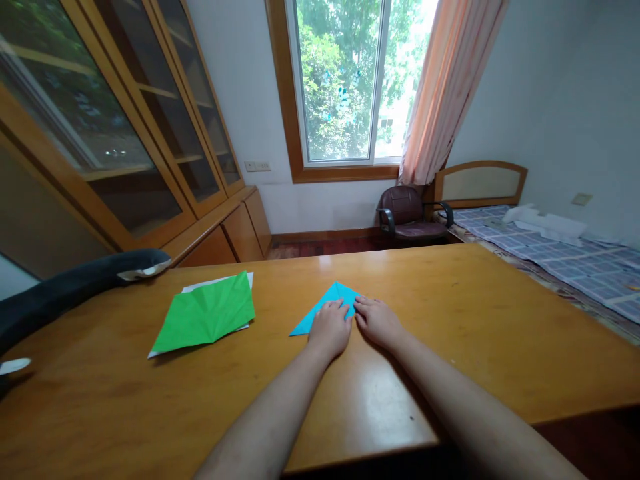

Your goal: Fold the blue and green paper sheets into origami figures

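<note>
A sheet of blue origami paper (313,318), folded to a triangle with its peak pointing away from me, lies on the wooden table. My left hand (331,327) rests flat over the paper's middle, fingers together and pressing it down. At the right side of the paper, my right hand (379,321) has its bent fingers closed on the edge, close beside the left fingertips. The hands cover the paper's near edge and much of its right side, so the fold there is hidden.
Creased green paper (210,312) lies on the table (380,400) to the left, with white paper showing beneath it. A dark curved object (75,283) crosses the table's left edge. Beyond stand a glass-door cabinet (165,200), a chair (413,213) and a bed (565,240).
</note>
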The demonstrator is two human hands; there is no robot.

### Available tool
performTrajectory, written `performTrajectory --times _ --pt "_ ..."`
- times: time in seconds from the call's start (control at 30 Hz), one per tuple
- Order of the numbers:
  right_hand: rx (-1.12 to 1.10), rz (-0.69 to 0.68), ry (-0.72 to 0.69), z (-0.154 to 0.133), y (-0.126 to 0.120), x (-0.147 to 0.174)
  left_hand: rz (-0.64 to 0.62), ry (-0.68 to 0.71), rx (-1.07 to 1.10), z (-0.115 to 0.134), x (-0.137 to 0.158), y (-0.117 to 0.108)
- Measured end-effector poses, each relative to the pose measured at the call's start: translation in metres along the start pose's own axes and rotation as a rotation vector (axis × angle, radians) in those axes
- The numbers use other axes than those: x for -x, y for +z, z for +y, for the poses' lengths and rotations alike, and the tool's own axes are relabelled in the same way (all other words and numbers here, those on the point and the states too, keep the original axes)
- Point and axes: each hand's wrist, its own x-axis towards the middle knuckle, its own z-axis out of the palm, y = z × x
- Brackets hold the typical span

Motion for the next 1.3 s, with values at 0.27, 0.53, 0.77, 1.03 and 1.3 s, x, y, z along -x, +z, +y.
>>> performTrajectory --times 0.27,0.53,0.77,1.03,1.3 --pt "0.043 -0.051 0.041 -0.003 -0.008 -0.004 -0.032 -0.025 -0.014 0.001 -0.001 0.000" --pt "0.130 -0.026 0.117 -0.004 -0.012 -0.046 -0.050 -0.045 0.001 0.001 -0.004 0.003" --pt "0.016 0.099 0.072 0.005 0.011 -0.056 -0.093 -0.052 0.016 -0.004 -0.013 -0.002" --pt "-0.053 0.076 0.002 0.007 0.018 -0.056 -0.096 -0.040 0.034 -0.012 -0.022 -0.004" --pt "-0.059 0.073 0.047 0.004 0.015 -0.052 -0.189 -0.032 0.033 -0.020 -0.013 -0.004"
